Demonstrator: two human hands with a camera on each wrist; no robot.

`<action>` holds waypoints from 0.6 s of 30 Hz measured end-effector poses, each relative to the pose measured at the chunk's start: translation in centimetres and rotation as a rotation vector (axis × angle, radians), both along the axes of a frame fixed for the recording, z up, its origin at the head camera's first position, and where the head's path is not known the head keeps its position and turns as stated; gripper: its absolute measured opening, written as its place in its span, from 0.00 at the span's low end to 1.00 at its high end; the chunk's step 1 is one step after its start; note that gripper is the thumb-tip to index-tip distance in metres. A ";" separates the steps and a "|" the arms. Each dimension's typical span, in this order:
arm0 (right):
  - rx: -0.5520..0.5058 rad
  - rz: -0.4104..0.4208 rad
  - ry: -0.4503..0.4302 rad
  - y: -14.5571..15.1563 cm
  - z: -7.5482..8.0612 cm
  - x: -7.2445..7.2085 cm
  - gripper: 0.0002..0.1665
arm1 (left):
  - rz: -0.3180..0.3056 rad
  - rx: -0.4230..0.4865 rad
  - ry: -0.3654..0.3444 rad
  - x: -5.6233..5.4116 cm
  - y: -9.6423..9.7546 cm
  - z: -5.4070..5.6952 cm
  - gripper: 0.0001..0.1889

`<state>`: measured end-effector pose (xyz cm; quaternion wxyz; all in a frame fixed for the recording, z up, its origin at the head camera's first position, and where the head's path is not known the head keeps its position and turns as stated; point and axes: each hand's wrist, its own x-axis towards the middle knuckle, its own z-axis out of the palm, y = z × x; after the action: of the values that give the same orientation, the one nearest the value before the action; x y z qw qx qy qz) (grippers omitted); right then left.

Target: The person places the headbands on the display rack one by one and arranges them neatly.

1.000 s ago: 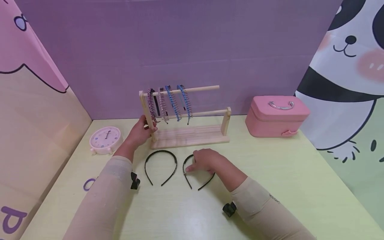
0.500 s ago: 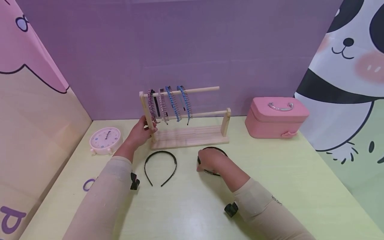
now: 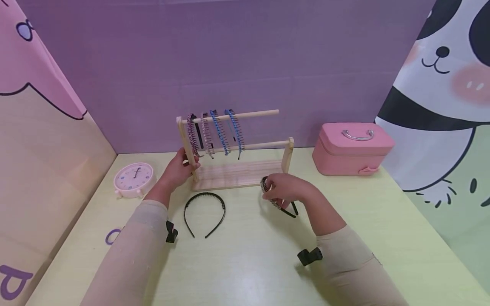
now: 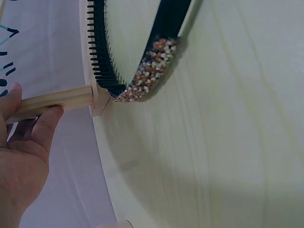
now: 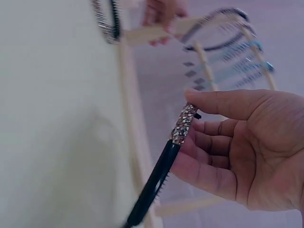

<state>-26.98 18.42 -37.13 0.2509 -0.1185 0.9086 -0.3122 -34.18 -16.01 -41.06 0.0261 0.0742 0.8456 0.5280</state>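
My left hand (image 3: 179, 171) grips the left upright of a wooden rack (image 3: 237, 175), thumb and fingers around the post in the left wrist view. On the rack's upper bar hang a dark pink headband (image 3: 192, 134), a pale pink one and two blue headbands (image 3: 220, 131). A toothed black headband (image 5: 159, 175) with a glittery beaded outer face is pinched between the thumb and fingers of my right hand (image 3: 291, 188). It is tilted, its black ends pointing down toward me, before the rack's right front. Another beaded black headband (image 4: 146, 71) lies on the table in front of the rack.
A pink alarm clock (image 3: 135, 180) stands at the left of the table, with a purple ring (image 3: 112, 236) beside my left sleeve. At the back right sits a pink case (image 3: 354, 149) with a silver handle. A purple backdrop (image 3: 237, 55) rises behind the rack.
My right hand has picked the right-hand black headband up off the table and carried it right and toward the rack, turning it. The left hand stays on the post.
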 end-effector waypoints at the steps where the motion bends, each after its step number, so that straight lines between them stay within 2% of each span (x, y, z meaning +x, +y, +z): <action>1: -0.040 -0.009 0.004 0.6 0.4 -0.1 0.16 | -0.001 0.000 0.002 0.0 0.0 0.0 0.23; 8: -0.230 -0.088 0.071 4.2 2.8 -0.2 0.18 | -0.009 0.001 0.011 0.1 0.0 -0.1 0.23; 18: -0.309 -0.238 0.213 7.4 6.0 0.3 0.22 | -0.009 -0.010 0.019 0.0 0.0 0.0 0.23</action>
<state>-26.70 25.81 -31.10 0.0936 -0.0800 0.8789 -0.4609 -34.15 -16.04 -41.07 0.0210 0.0828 0.8481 0.5229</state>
